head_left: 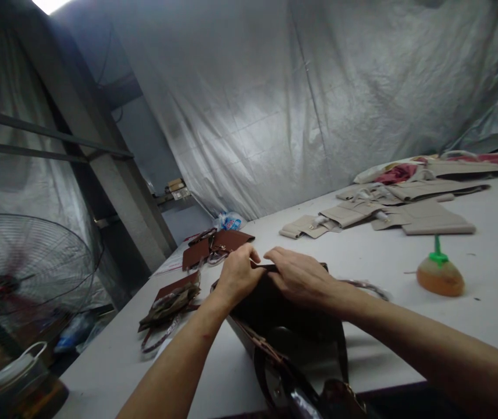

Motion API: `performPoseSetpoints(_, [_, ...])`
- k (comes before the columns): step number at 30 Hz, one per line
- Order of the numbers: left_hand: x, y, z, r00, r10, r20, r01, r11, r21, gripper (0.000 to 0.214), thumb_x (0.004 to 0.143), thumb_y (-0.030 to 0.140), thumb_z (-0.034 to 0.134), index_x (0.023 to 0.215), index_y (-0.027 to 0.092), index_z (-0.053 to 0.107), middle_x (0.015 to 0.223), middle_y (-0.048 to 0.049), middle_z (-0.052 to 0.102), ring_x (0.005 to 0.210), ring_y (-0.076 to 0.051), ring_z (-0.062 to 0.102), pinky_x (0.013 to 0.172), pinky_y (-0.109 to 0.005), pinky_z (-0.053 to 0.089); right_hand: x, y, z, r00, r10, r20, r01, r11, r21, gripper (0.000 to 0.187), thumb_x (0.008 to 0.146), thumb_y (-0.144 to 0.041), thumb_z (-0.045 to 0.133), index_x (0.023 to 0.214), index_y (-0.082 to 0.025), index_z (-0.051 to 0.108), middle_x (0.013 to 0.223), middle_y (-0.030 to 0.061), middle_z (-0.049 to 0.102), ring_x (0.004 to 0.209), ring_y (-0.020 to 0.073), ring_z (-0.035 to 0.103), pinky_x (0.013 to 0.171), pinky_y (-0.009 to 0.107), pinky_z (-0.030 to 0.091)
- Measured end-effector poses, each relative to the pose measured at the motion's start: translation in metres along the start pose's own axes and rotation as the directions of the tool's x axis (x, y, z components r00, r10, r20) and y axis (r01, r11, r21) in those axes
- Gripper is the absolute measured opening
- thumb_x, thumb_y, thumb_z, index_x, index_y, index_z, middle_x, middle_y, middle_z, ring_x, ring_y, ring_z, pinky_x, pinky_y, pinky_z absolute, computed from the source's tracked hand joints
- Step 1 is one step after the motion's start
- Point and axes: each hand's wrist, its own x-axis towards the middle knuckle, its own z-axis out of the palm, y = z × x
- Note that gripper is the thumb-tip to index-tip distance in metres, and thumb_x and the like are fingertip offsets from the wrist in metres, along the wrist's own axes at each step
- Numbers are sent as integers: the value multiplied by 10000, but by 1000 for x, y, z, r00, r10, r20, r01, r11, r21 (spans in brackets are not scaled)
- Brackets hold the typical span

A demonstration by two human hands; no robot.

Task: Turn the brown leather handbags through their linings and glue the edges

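A dark brown leather bag (290,326) stands on the white table (384,250) in front of me, its straps hanging over the near edge. My left hand (237,273) is curled over the bag's top rim, fingers pinched on it. My right hand (299,274) lies on the same rim just to the right, fingers bent down and gripping the edge. The two hands nearly touch at the fingertips.
Brown leather pieces (216,243) and a bundle of straps (168,307) lie to the left. Beige bag panels (388,212) are spread at the back right. An orange bottle with a green nozzle (440,273) stands to the right. A fan (17,279) is beside the table's left end.
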Motion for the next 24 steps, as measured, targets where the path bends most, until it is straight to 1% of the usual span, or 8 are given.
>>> performPoseSetpoints(3, [-7,-10,-6,1000,-24,-14,21,985,-174,398,625,55,631,967,191,481,974,-36,614,854,-159,629,756,-270,478,7,5,6,993,92,79,-97,993,66,313,880,-285,492,1163,-194,591,1015,112,703,886,262,642,701,321,395])
performPoseSetpoints(5, [-12,-18,-12,996,-87,-17,84,986,-144,449,606,-12,552,998,186,463,1037,-62,592,929,-168,616,775,-274,472,14,16,8,989,113,97,-126,982,139,324,855,-309,542,1157,-210,605,1026,101,713,936,277,639,722,329,405])
performPoseSetpoints(8, [-17,-24,-22,970,-243,1,243,968,-65,432,606,-30,514,985,176,487,968,-63,610,897,-180,617,716,-266,459,25,32,10,987,109,115,-137,953,270,314,804,-292,607,1108,-223,637,1039,71,719,957,258,638,756,320,430])
performPoseSetpoints(11, [-19,-23,-27,953,-299,49,303,948,-102,354,625,5,551,932,178,517,871,-32,628,783,-159,617,644,-236,440,32,39,14,986,105,129,-144,926,348,301,770,-257,639,1068,-216,660,1027,58,722,937,227,646,774,299,448])
performPoseSetpoints(14, [-17,-20,-28,957,-285,54,289,954,-79,283,638,53,586,886,184,552,818,-4,642,704,-140,593,616,-228,416,36,41,19,987,103,126,-143,916,376,279,761,-240,648,1038,-207,674,1018,60,726,928,220,651,784,294,456])
performPoseSetpoints(17, [-16,-22,-25,969,-246,29,246,969,-7,186,669,113,619,839,182,589,789,3,648,703,-141,585,645,-239,410,37,42,21,986,103,129,-147,904,401,281,756,-232,654,1035,-206,677,1023,60,729,931,218,657,785,288,463])
performPoseSetpoints(20, [-16,-27,-23,982,-190,8,190,982,-16,66,725,191,641,778,178,604,751,5,643,715,-144,587,677,-247,408,37,42,21,981,120,154,-174,895,411,295,754,-224,653,1048,-206,678,1023,57,733,920,209,662,760,270,469])
performPoseSetpoints(24, [-16,-30,-22,984,-172,-34,173,985,18,65,757,217,636,724,177,597,712,7,633,690,-140,574,662,-248,387,36,41,19,981,120,150,-170,905,390,296,739,-235,648,1030,-207,691,1006,52,733,889,203,661,721,255,461])
